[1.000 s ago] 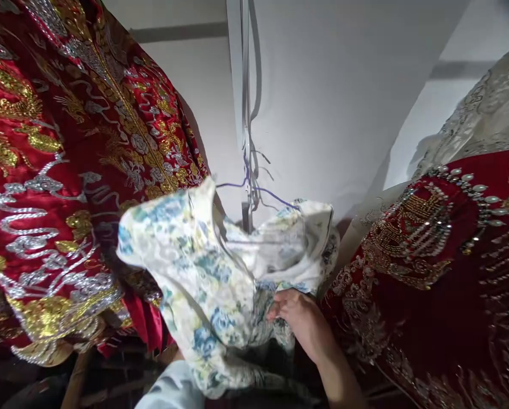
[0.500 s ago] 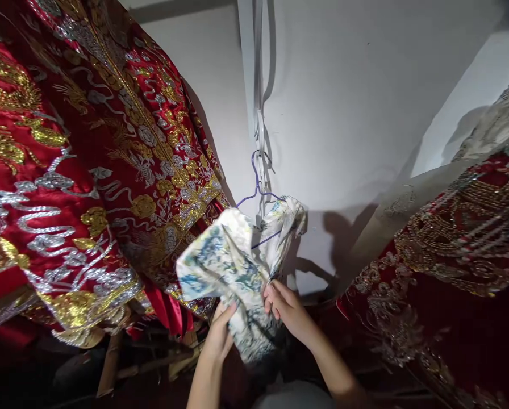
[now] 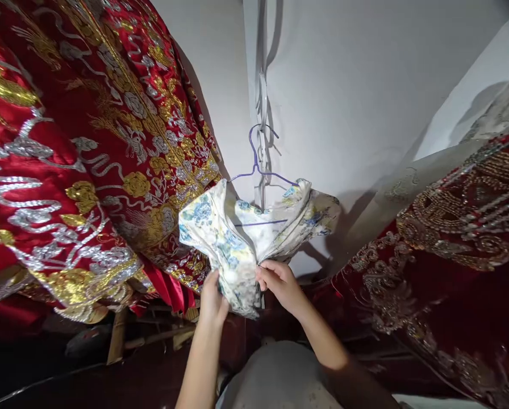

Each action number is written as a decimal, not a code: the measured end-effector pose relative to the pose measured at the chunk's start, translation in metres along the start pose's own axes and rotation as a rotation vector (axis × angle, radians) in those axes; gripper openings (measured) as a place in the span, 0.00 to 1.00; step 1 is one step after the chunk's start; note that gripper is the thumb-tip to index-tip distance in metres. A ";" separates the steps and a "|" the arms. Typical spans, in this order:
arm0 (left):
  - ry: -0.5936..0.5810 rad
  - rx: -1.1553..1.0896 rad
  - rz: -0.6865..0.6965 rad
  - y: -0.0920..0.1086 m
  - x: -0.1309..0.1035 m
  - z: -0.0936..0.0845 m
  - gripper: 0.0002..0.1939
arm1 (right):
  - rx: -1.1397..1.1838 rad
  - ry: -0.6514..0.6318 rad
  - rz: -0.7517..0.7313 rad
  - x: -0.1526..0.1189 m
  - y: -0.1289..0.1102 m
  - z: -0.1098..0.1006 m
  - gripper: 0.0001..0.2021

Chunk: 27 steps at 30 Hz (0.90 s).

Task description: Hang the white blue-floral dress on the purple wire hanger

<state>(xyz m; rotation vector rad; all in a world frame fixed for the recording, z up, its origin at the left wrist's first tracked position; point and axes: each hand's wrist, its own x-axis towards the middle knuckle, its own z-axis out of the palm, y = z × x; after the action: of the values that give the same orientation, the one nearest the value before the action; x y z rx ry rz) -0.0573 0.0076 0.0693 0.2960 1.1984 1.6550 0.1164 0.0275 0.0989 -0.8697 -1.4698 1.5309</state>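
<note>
A white floral garment (image 3: 233, 244) with blue and yellow patterns hangs on a thin purple hanger (image 3: 255, 169), whose hook is at a pale vertical strap or rail against the wall. Its two shoulders spread to either side, and the hanger's bar shows across the open neckline. My left hand (image 3: 213, 298) grips the garment's left edge, low down, with fingers partly behind the cloth. At the front, where the neckline edges meet, my right hand (image 3: 276, 279) pinches the fabric.
Red garments with gold and silver embroidery (image 3: 152, 142) hang close on the left. A dark red beaded garment (image 3: 459, 227) is on the right. Behind is a pale wall (image 3: 348, 91). Wooden pieces (image 3: 118, 335) lie low at left.
The floral garment is spread wider on the hanger, its right shoulder now extended outward. Both hands and the hanger appear higher in view. My right hand has shifted slightly left along the fabric.
</note>
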 end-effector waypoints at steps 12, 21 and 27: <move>-0.385 0.865 0.898 -0.056 -0.022 0.010 0.11 | 0.021 0.005 0.038 -0.014 0.007 -0.016 0.15; -0.553 0.861 0.783 -0.053 -0.023 0.027 0.11 | 0.221 0.205 0.169 -0.013 0.004 -0.025 0.17; -0.522 0.885 0.724 -0.065 -0.012 0.030 0.13 | 0.123 0.293 -0.022 0.028 -0.044 -0.031 0.14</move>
<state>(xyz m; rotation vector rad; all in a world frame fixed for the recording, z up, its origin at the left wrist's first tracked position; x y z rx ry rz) 0.0059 0.0130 0.0349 1.7638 1.4165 1.3434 0.1368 0.0650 0.1419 -0.9555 -1.1581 1.3947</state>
